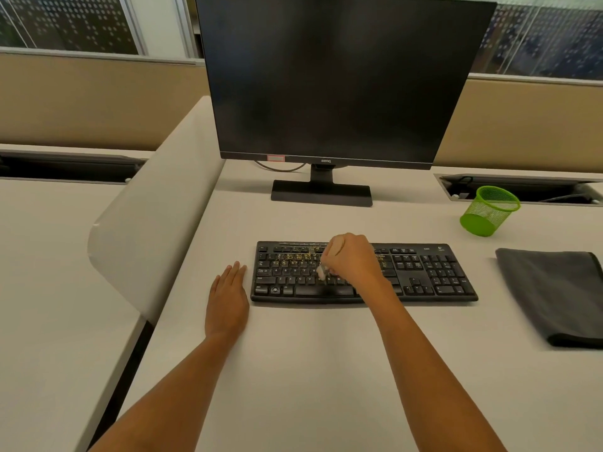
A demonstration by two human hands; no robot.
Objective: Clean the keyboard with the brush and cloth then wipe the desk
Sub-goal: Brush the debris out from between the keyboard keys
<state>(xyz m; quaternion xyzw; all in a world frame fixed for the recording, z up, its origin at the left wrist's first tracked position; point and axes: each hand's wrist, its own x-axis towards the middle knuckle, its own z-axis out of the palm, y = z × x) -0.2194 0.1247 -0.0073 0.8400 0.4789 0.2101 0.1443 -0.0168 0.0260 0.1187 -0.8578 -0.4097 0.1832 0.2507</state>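
Lying flat on the counter [310, 370], the black keyboard [424, 272] sits right under the right grip [352, 259]. The right grip is curled into a fist around a small brush [321, 272]. Only the pale tip of the brush pokes out below the fingers, and it is a bit blurry. The tip is down at the letter keys in the middle of the keyboard. Little yellow crumbs [293, 257] lie on the keys just left of this grip, in the top rows.

The left grip [228, 298] is spread flat, palm down, on the counter. Its fingers are straight and close together. It lies just beside the left end of the keyboard, and I cannot tell if it touches it. It holds nothing.

Far to the right of the right grip lies a dark grey cloth [551, 295], folded flat on the counter, apart from the keyboard. Behind the cloth, a green mesh cup [489, 210] stands on the counter. Past the right grip, at the back, stands a big dark screen [326, 76] on its foot. To the left of the left grip, a white wall panel [153, 207] stands along the counter's edge.
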